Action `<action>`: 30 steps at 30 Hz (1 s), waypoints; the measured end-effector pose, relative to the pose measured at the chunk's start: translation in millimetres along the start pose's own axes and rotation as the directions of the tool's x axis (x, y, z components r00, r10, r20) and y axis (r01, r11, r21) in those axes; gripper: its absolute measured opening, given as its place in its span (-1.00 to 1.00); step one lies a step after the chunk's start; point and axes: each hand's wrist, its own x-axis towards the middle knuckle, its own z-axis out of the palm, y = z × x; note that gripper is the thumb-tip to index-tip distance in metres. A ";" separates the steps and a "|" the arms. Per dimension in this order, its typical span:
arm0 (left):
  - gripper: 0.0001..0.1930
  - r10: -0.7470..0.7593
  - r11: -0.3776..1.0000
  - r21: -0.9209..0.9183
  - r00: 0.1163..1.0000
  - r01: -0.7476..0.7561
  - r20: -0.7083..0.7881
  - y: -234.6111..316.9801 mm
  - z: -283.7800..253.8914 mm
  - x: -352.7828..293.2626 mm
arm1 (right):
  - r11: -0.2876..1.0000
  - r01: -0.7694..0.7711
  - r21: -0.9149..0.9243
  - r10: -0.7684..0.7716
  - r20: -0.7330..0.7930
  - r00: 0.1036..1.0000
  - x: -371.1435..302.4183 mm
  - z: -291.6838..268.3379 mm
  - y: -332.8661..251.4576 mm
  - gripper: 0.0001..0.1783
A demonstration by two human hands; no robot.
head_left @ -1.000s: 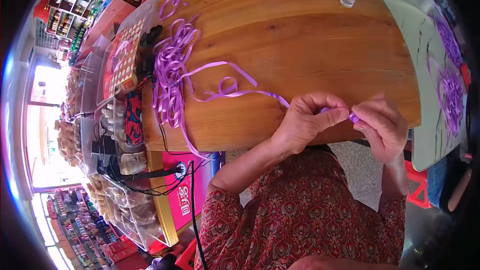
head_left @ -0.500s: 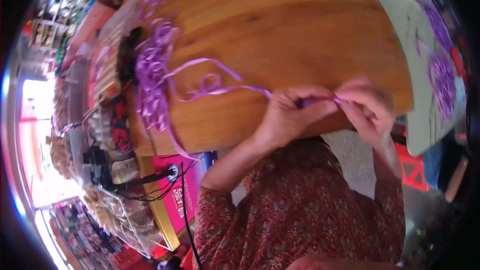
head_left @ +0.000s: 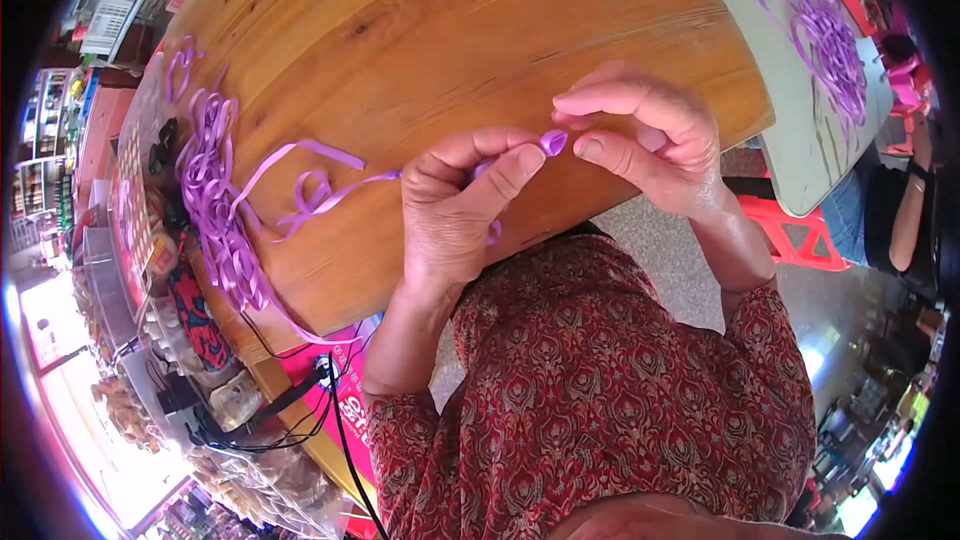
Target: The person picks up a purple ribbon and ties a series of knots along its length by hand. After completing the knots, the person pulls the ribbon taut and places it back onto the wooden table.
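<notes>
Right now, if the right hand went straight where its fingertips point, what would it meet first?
Probably the small, glossy purple ribbon loop, pinched by the left hand, though its depth relative to the right hand is unclear.

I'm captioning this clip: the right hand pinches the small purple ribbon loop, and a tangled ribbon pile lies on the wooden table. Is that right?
Not quite: the head view shows the left hand pinching the small purple ribbon loop, with the right hand open beside it. A tangled ribbon pile does lie on the wooden table.
</notes>
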 end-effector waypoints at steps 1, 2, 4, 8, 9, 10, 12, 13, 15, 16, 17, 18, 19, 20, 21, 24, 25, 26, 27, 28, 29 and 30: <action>-0.91 0.010 1.000 -0.028 1.000 -0.010 0.011 0.2 0.6 -0.3 | 0.997 0.053 -0.048 -0.053 0.002 0.999 -0.3 -1.4 0.8 -0.69; -0.90 0.020 0.998 -0.057 1.000 -0.019 0.021 -0.2 1.5 -0.5 | 0.990 0.106 -0.095 -0.106 0.007 0.994 -1.0 -2.5 1.2 -0.69; -0.91 0.025 0.998 -0.066 0.999 -0.023 0.025 -2.7 3.0 1.0 | 0.984 0.133 -0.116 -0.134 0.002 0.991 -1.2 -4.7 0.2 -0.70; -0.92 0.002 1.000 -0.012 0.999 -0.002 0.033 -0.4 3.6 1.4 | 0.966 0.179 -0.185 -0.182 0.000 0.983 0.0 -5.5 -3.9 -0.74; -0.92 -0.002 1.000 -0.012 0.999 0.002 0.035 -1.2 4.5 1.9 | 0.967 0.175 -0.186 -0.178 -0.003 0.984 0.4 -5.5 -2.9 -0.74; -0.92 0.012 1.000 -0.020 0.999 -0.011 0.032 -2.2 5.6 2.5 | 0.956 0.205 -0.209 -0.209 0.004 0.978 1.3 -5.7 -1.3 -0.76; -0.92 0.023 0.999 -0.026 0.999 -0.023 0.028 -2.7 6.3 2.9 | 0.945 0.233 -0.230 -0.238 0.009 0.971 1.5 -5.2 -0.7 -0.77; -0.92 0.015 1.000 -0.025 0.999 -0.014 0.042 -1.8 5.8 2.8 | 0.941 0.233 -0.244 -0.239 0.005 0.971 1.5 -5.0 -1.4 -0.79; -0.92 0.004 1.000 -0.024 0.998 -0.003 0.057 -1.2 6.5 2.2 | 0.938 0.230 -0.259 -0.238 0.000 0.971 0.5 -4.6 -1.8 -0.81; -0.92 0.006 1.000 -0.011 0.999 -0.005 0.041 -1.3 7.4 1.8 | 0.943 0.223 -0.247 -0.232 -0.007 0.973 -0.3 -4.6 -1.6 -0.82; -0.91 0.007 1.000 0.002 1.000 -0.007 0.026 -1.4 8.1 1.1 | 0.948 0.216 -0.236 -0.225 -0.014 0.974 -1.2 -4.3 -1.4 -0.82; -0.91 0.005 1.000 0.003 1.000 -0.006 0.029 -1.2 8.6 1.1 | 0.948 0.214 -0.238 -0.224 -0.016 0.975 -2.5 -3.8 -1.4 -0.82; -0.91 0.002 1.000 0.010 1.000 -0.003 0.024 -1.0 8.8 0.8 | 0.970 0.165 -0.180 -0.176 -0.046 0.983 -4.4 -2.8 -1.6 -0.83; -0.91 -0.001 1.000 0.017 1.000 0.000 0.020 -1.1 8.9 0.7 | 0.986 0.117 -0.120 -0.126 -0.073 0.989 -6.0 -2.2 -1.4 -0.83; -0.91 -0.001 1.000 0.018 1.000 0.001 0.019 -2.1 7.2 0.7 | 0.986 0.117 -0.118 -0.126 -0.073 0.989 -6.1 -1.6 -0.3 -0.83; -0.91 0.014 0.996 -0.092 0.998 -0.008 0.067 -5.6 4.1 0.3 | 0.986 0.124 -0.113 -0.134 -0.082 0.988 -6.7 -1.6 3.2 -0.83; -0.91 0.018 0.996 -0.087 0.998 -0.012 0.061 -5.3 4.8 0.1 | 0.987 0.124 -0.100 -0.133 -0.086 0.987 -7.5 -1.9 3.7 -0.83; -0.90 0.021 0.997 -0.082 0.998 -0.017 0.055 -5.2 5.5 -0.3 | 0.989 0.123 -0.086 -0.131 -0.090 0.987 -8.4 -2.2 3.9 -0.84; -0.90 0.020 0.997 -0.081 0.998 -0.015 0.055 -4.6 6.4 -0.4 | 0.989 0.122 -0.086 -0.130 -0.091 0.987 -8.9 -2.1 4.1 -0.84; -0.91 0.016 0.997 -0.074 0.999 -0.013 0.038 -4.1 7.5 -0.5 | 0.988 0.121 -0.101 -0.130 -0.090 0.987 -9.4 -2.0 4.2 -0.84; -0.91 0.012 0.998 -0.068 1.000 -0.011 0.021 -4.4 8.3 -0.4 | 0.986 0.119 -0.117 -0.129 -0.088 0.988 -10.0 -2.2 4.4 -0.85; -0.91 0.011 0.998 -0.067 1.000 -0.010 0.022 -4.5 8.2 -0.7 | 0.986 0.118 -0.116 -0.128 -0.089 0.988 -10.9 -3.1 4.6 -0.85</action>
